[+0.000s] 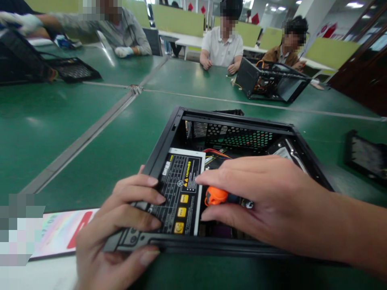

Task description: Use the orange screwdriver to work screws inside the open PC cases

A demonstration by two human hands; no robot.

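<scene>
An open black computer case (242, 246) lies on the green table in front of me. Inside its left end sits a power supply (189, 189) with a black, yellow and white label. My left hand (123, 225) grips the case's near left corner, fingertips over the frame and the power supply's label, thumb on the near rim. Reaching into the case from the right, my right hand (260, 197) closes round a screwdriver (216, 196) with an orange-ended, dark handle. Its shaft and tip are hidden. Beyond that hand are red and yellow wires (216, 152) and a silver drive (286, 151).
Another open case (272, 82) stands at the far right, near two seated people. A black panel (367, 159) lies at the right edge. At far left, a gloved person leans near a dark case (18, 56) and a mesh panel (75, 69). A metal strip (87, 133) crosses the table.
</scene>
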